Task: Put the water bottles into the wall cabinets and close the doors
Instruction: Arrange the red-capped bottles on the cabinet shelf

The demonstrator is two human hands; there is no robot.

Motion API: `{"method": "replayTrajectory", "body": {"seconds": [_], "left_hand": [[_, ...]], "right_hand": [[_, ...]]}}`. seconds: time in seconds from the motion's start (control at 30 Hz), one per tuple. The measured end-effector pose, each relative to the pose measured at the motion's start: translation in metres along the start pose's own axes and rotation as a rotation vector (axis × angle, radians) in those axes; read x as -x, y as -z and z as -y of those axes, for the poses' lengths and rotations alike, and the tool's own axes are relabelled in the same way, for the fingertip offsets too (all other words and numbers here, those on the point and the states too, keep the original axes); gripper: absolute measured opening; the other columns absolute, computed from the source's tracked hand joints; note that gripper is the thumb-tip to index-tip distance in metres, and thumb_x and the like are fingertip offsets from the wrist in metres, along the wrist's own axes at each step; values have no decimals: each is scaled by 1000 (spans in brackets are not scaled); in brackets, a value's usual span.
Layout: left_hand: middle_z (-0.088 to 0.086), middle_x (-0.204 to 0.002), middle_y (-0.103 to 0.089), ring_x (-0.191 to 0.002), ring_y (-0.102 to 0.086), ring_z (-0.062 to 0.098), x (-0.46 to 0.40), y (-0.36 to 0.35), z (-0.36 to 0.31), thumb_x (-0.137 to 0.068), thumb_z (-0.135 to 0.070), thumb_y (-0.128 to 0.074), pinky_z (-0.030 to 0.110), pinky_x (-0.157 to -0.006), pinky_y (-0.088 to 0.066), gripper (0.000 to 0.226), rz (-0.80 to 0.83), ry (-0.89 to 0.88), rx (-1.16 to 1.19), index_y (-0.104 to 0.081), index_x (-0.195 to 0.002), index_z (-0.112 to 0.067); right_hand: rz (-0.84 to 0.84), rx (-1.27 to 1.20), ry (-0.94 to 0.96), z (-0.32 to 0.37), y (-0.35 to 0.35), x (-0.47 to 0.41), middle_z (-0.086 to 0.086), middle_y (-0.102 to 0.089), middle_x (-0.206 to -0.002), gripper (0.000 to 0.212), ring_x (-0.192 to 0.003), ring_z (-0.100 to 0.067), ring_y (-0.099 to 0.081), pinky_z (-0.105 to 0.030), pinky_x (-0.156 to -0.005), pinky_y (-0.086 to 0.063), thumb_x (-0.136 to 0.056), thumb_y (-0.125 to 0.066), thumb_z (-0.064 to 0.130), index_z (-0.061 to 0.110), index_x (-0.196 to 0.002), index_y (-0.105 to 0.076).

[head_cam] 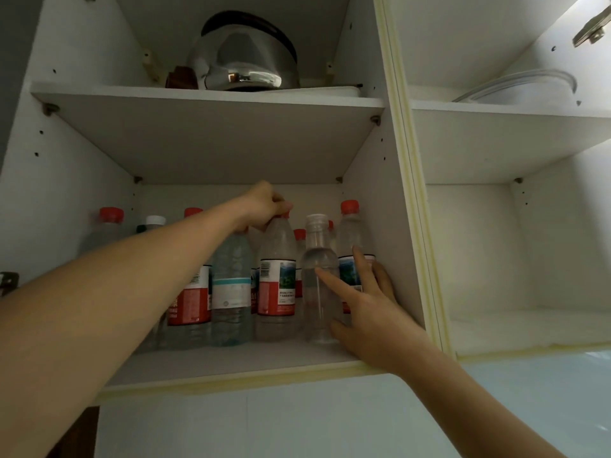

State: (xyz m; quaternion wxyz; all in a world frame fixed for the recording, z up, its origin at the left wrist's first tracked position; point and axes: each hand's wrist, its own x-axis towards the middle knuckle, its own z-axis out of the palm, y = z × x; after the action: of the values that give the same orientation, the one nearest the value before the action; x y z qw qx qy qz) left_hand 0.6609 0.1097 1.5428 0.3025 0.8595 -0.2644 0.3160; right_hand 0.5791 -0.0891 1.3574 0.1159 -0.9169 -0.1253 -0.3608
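Head cam looks up into the open cabinet, and the thing being handled is the clear plastic water bottle with a red-and-white label [277, 282], standing on the lower white shelf [231, 360] in the front row. The left hand [263, 206] is curled over its top, pinching around the red cap, so that bottle sits directly under the left hand. The right hand [363, 302] is spread, index fingertip touching the clear unlabelled bottle with a white cap [318, 279], other fingers lying against the red-capped labelled bottle [351, 256] just behind it, by the cabinet's side wall.

My take on doing this bit well: keep the capped bottle upright and ease it back into the gap rather than shoving, since the pale blue-labelled bottle [231, 289] left of that hand and the rows behind are packed tight and one knock could domino the lot. The spread right hand is nicely placed to steady its neighbours.

Above both hands, on the upper shelf, sits a shiny steel kettle [244, 61]. No door shows, so closing looks still to come.
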Motion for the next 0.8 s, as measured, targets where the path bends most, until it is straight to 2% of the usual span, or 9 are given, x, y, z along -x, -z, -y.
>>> {"method": "replayTrajectory", "body": {"seconds": [0.1, 0.17, 0.27, 0.37, 0.4, 0.47, 0.63, 0.7, 0.8], "left_hand": [[2, -72, -63, -57, -57, 12, 6, 6, 1, -104, -31, -56, 17, -39, -42, 29, -18, -31, -94, -71, -95, -8], [4, -72, -63, -60, -58, 16, 12, 10, 2, -104, -35, -55, 24, -51, -46, 32, -18, -58, -195, -71, -97, -8], [7, -94, -66, -85, -64, 24, 25, 9, 6, -100, -45, -56, 35, -71, -49, 34, -6, -126, -408, -66, -108, -13], [8, -136, -56, -121, -55, 25, 39, 0, 12, -99, -50, -55, 39, -95, -49, 58, -76, -219, -516, -46, -147, -19], [7, -146, -48, -131, -48, 25, 44, -4, 14, -98, -51, -55, 42, -103, -46, 64, -109, -253, -541, -38, -152, -22], [5, -154, -39, -139, -39, 25, 56, -10, 19, -96, -53, -57, 44, -109, -42, 70, -153, -317, -571, -32, -155, -24], [6, -154, -36, -141, -36, 26, 96, -24, 34, -89, -51, -68, 46, -112, -41, 78, -173, -457, -603, -33, -153, -22], [10, -159, -29, -146, -29, 30, 109, -31, 45, -84, -52, -74, 49, -118, -30, 86, -170, -483, -654, -33, -154, -22], [14, -165, -9, -153, -8, 35, 118, -41, 63, -79, -63, -73, 51, -121, -3, 104, -158, -479, -749, -20, -160, -24]], "right_hand": [[3, 2, 0, -1, 0, 0, 21, 44, -154, 89, -149, -31, 33, -58, -122, -11, -98, -57, 47, 74, -137, 18], [6, -5, 1, -1, -1, 0, 21, 44, -155, 89, -149, -30, 34, -59, -122, -13, -99, -57, 46, 75, -136, 18], [-2, -8, 7, -3, -2, -1, 24, 43, -153, 90, -148, -28, 35, -59, -122, -14, -99, -57, 43, 77, -135, 19], [-18, 5, 10, -4, -4, -3, 25, 42, -153, 91, -149, -29, 33, -60, -121, -13, -99, -58, 42, 77, -136, 17], [-21, 12, 9, -4, -4, -3, 26, 41, -153, 91, -149, -30, 32, -60, -121, -13, -99, -59, 42, 77, -136, 17], [-25, 16, 0, -4, -3, -4, 24, 38, -156, 93, -151, -31, 29, -62, -120, -13, -98, -60, 43, 76, -136, 18], [-66, 32, -41, 4, 3, -2, 6, 30, -164, 107, -155, -32, 18, -60, -122, -16, -94, -65, 49, 70, -136, 31], [-54, 72, -56, 7, 8, -3, 2, 29, -165, 106, -155, -33, 16, -59, -122, -16, -94, -65, 50, 64, -142, 28], [-38, 165, -73, 12, 12, -7, -1, 28, -165, 104, -155, -36, 9, -60, -119, -24, -93, -67, 51, 58, -148, 21]]}}
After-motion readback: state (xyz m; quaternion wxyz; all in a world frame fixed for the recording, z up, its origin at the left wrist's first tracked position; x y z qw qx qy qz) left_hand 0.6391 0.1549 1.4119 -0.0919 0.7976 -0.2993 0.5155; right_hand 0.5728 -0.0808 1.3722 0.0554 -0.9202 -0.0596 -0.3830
